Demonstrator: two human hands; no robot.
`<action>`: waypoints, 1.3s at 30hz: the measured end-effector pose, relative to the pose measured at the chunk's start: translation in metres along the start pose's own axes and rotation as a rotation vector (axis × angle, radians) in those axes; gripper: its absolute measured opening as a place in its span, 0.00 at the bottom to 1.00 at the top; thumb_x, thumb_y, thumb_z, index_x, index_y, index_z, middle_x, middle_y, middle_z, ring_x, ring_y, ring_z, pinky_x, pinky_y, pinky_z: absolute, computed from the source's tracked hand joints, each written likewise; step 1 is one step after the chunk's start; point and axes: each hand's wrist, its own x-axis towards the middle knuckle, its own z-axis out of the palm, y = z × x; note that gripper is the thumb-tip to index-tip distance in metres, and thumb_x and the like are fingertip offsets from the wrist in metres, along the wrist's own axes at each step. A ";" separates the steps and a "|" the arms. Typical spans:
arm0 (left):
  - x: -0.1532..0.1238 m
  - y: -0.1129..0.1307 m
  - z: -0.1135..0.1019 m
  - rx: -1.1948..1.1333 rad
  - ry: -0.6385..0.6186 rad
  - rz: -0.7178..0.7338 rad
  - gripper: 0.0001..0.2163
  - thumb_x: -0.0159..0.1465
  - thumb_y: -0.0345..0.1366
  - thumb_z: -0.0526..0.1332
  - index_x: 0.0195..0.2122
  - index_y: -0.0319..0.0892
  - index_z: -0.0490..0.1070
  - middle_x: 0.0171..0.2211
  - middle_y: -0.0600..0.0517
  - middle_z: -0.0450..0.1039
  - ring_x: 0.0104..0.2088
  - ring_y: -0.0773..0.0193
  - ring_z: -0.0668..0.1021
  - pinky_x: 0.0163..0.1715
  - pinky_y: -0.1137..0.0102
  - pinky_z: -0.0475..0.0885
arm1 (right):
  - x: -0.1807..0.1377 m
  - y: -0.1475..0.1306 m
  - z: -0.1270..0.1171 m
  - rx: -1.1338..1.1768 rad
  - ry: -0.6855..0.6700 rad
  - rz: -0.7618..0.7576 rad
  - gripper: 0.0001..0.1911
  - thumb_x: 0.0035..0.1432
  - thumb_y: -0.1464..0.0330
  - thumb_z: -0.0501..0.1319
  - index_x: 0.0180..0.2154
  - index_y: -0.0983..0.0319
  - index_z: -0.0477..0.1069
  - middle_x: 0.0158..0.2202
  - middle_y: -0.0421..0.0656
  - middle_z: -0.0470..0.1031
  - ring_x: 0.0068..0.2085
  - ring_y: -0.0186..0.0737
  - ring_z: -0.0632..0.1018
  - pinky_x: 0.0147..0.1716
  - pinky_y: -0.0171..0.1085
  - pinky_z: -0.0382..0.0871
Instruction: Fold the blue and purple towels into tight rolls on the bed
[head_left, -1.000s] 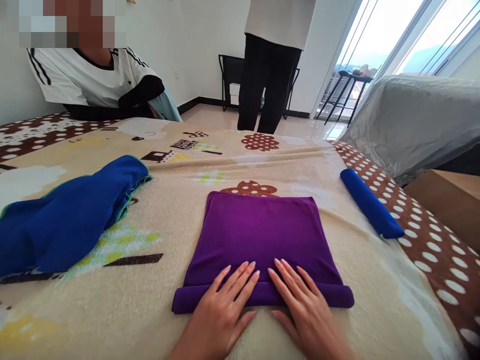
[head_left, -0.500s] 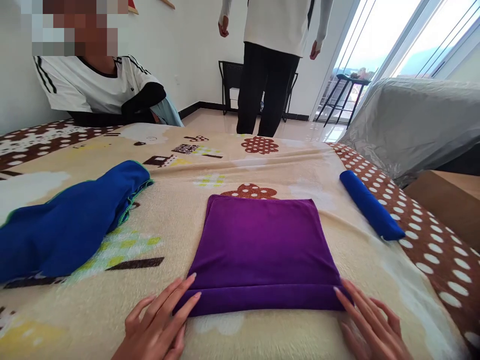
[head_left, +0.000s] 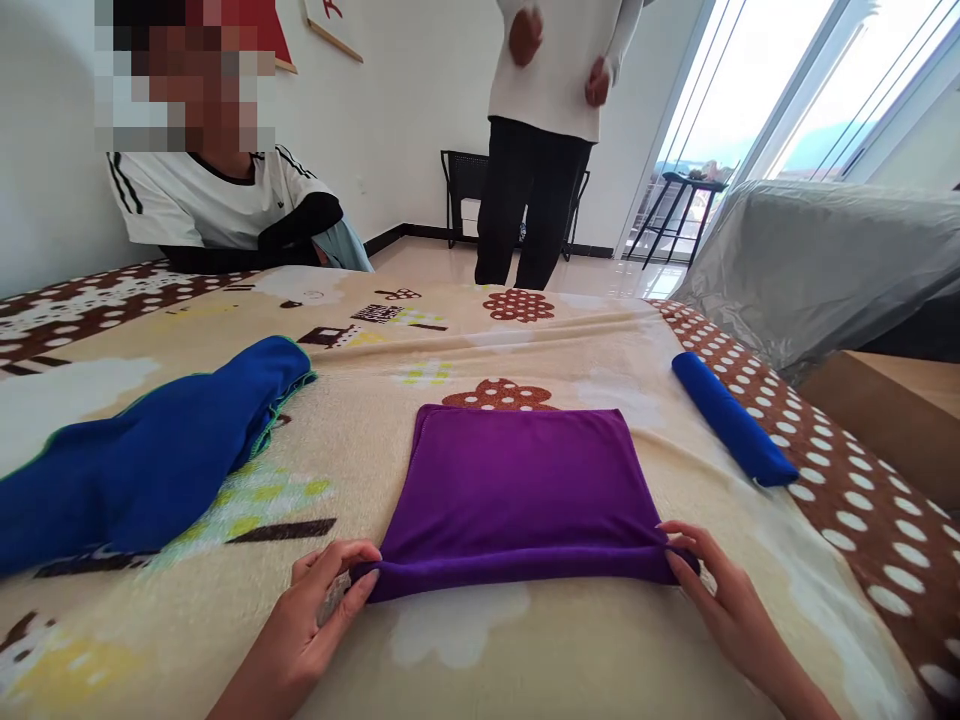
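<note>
A purple cloth (head_left: pixel 517 480) lies spread in front of me, its near edge turned up into a narrow roll. At the roll's left end, my left hand (head_left: pixel 319 605) pinches the fabric between thumb and fingers. My right hand (head_left: pixel 724 590) grips the opposite end the same way. To the left is a crumpled blue cloth (head_left: pixel 165 450) with green edging. On the right rests a tightly rolled blue cloth (head_left: pixel 735 420), apart from both hands.
Everything lies on a patterned beige blanket (head_left: pixel 465 660) with brown dotted borders. One person (head_left: pixel 225 210) leans at the far left edge; another (head_left: pixel 547 100) stands beyond. A plastic-covered piece of furniture (head_left: pixel 840 240) and a cardboard box (head_left: pixel 885 410) are at the right.
Both hands have gone from lying flat on the folded strip to pinching its ends. The near edge is now raised and rolled slightly away from me. The standing person's hands have come up.
</note>
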 end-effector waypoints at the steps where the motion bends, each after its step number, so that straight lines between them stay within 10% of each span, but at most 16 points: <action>1: 0.001 0.000 0.001 0.027 0.002 -0.001 0.13 0.70 0.43 0.56 0.53 0.49 0.69 0.45 0.52 0.79 0.43 0.59 0.80 0.41 0.68 0.74 | 0.003 0.002 0.002 -0.038 0.000 -0.005 0.17 0.70 0.59 0.52 0.55 0.56 0.68 0.44 0.43 0.79 0.43 0.38 0.80 0.40 0.35 0.75; 7: 0.016 0.056 0.036 0.404 0.315 0.061 0.14 0.69 0.32 0.57 0.54 0.48 0.73 0.52 0.45 0.76 0.48 0.52 0.77 0.53 0.54 0.63 | 0.005 -0.052 0.045 -0.482 0.364 -0.105 0.20 0.68 0.65 0.53 0.59 0.60 0.68 0.56 0.53 0.74 0.53 0.53 0.76 0.51 0.53 0.67; 13: 0.025 0.123 0.088 0.313 0.177 0.474 0.19 0.69 0.24 0.49 0.58 0.37 0.70 0.57 0.45 0.75 0.59 0.60 0.74 0.61 0.64 0.63 | 0.004 -0.146 0.096 -0.378 0.095 -0.497 0.34 0.64 0.74 0.50 0.71 0.67 0.50 0.68 0.47 0.60 0.68 0.43 0.62 0.62 0.42 0.61; 23: 0.006 0.025 0.017 0.427 -0.103 0.357 0.30 0.69 0.38 0.55 0.71 0.49 0.50 0.66 0.50 0.65 0.65 0.60 0.68 0.66 0.61 0.50 | -0.005 -0.011 0.024 -0.460 -0.014 -0.350 0.33 0.69 0.66 0.53 0.71 0.58 0.47 0.67 0.44 0.64 0.68 0.42 0.64 0.63 0.45 0.58; 31: 0.013 0.046 0.033 0.417 0.161 0.314 0.24 0.66 0.26 0.56 0.62 0.48 0.67 0.60 0.43 0.72 0.57 0.52 0.75 0.59 0.57 0.56 | 0.009 -0.006 0.022 -0.472 0.004 -0.393 0.28 0.66 0.70 0.54 0.66 0.57 0.60 0.62 0.44 0.71 0.63 0.43 0.71 0.59 0.45 0.57; 39: 0.012 0.044 0.011 0.243 0.087 0.393 0.17 0.65 0.24 0.53 0.52 0.45 0.70 0.45 0.50 0.78 0.47 0.59 0.78 0.52 0.62 0.59 | 0.004 -0.014 0.003 -0.413 0.002 -0.423 0.23 0.65 0.73 0.54 0.60 0.56 0.66 0.56 0.42 0.75 0.60 0.44 0.72 0.58 0.45 0.54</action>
